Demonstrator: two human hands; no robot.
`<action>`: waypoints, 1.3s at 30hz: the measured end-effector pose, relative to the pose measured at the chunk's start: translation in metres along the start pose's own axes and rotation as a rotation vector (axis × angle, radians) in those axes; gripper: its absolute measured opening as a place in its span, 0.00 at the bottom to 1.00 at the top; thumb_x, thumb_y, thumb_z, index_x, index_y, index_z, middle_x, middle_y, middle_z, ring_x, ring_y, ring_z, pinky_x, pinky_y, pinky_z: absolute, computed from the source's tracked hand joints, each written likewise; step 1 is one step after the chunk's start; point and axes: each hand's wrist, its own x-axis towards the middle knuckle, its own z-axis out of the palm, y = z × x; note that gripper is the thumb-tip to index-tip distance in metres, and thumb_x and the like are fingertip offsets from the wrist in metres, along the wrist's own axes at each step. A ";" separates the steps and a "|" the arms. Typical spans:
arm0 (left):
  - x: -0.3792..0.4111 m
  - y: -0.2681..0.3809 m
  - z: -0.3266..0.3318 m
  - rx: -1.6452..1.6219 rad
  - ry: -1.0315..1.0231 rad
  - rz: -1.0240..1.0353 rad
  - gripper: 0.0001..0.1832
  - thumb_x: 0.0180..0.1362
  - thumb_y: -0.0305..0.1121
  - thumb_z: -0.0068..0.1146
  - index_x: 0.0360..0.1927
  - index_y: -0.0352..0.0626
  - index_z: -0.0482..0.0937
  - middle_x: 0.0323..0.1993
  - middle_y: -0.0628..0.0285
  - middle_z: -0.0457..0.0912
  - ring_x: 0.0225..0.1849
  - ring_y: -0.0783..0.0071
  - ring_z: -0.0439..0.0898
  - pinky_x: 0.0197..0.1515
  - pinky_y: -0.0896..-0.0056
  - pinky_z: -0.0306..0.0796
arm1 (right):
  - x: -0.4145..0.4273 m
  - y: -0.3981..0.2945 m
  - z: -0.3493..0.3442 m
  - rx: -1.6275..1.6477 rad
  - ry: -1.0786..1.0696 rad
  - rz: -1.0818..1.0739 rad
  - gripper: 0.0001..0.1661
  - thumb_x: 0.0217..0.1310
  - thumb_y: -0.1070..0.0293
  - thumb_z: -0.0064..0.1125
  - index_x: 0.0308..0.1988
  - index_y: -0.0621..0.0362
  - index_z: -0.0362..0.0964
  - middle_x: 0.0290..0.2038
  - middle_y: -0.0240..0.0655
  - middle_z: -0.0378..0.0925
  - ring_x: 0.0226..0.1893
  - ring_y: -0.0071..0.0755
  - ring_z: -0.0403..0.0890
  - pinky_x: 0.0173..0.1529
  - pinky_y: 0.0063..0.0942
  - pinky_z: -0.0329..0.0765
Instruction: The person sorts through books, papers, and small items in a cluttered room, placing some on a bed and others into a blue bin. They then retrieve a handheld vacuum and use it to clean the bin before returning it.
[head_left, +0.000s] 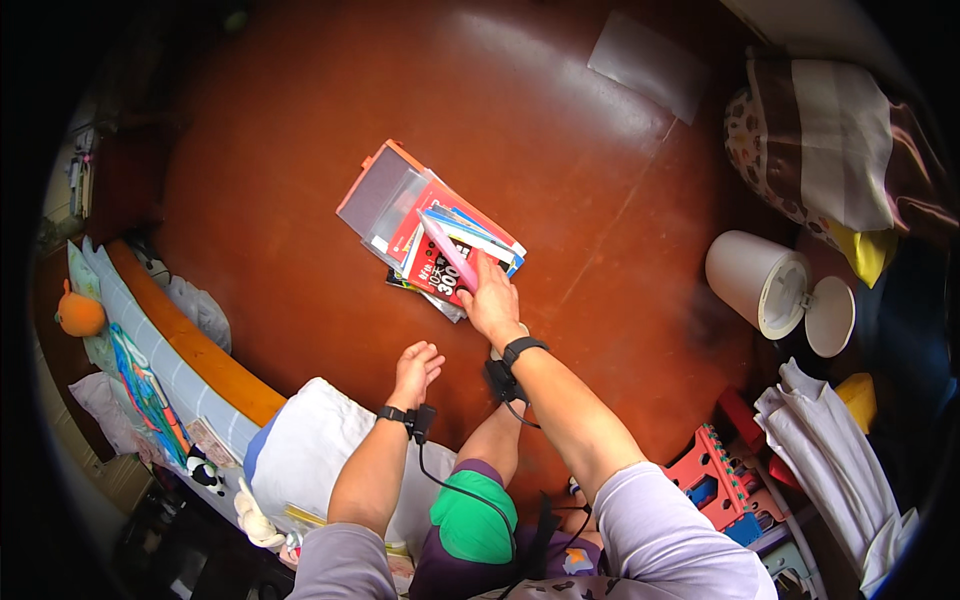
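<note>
A stack of books and booklets (431, 277) lies on the reddish-brown floor before me, its top cover red with large printed characters. Across that cover slants a long, tapered pink object (448, 247); its exact kind is unclear. The fingers and thumb of my right hand (495, 296) are around its near end, over the stack's right side. Under and behind the books extends an orange-edged file folder (375, 187) with a grey inner face and a clear plastic sleeve (397, 206). My left hand (418, 371) hovers empty nearer to me, fingers loosely bent and apart from the stack.
A bed edge with a wooden rail (217, 367) runs along the left, holding an orange plush toy (81, 313). At right are a white lidded bin (750, 281) on its side, bundled fabric (832, 142) and a pink plastic folding stool (709, 469). Cables hang from both wrist straps.
</note>
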 end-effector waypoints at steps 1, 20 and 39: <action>-0.013 -0.002 0.000 0.032 -0.007 0.016 0.31 0.70 0.40 0.64 0.71 0.39 0.68 0.63 0.54 0.79 0.58 0.61 0.84 0.61 0.60 0.75 | -0.009 0.003 -0.002 0.068 -0.024 0.042 0.51 0.62 0.60 0.70 0.77 0.58 0.54 0.67 0.52 0.73 0.67 0.61 0.73 0.68 0.52 0.73; -0.307 0.058 0.127 0.852 -0.361 0.462 0.19 0.71 0.42 0.58 0.28 0.39 0.78 0.15 0.63 0.74 0.12 0.68 0.74 0.13 0.65 0.72 | -0.627 0.170 -0.465 0.656 0.634 0.516 0.21 0.71 0.59 0.65 0.56 0.60 0.81 0.49 0.42 0.88 0.49 0.36 0.88 0.55 0.35 0.83; -0.949 -0.404 0.533 1.584 -1.718 1.539 0.11 0.69 0.28 0.63 0.50 0.32 0.83 0.41 0.59 0.88 0.44 0.76 0.85 0.50 0.72 0.79 | -1.127 0.227 -0.505 0.999 1.717 0.241 0.09 0.79 0.70 0.56 0.48 0.65 0.76 0.41 0.32 0.83 0.44 0.20 0.82 0.50 0.22 0.78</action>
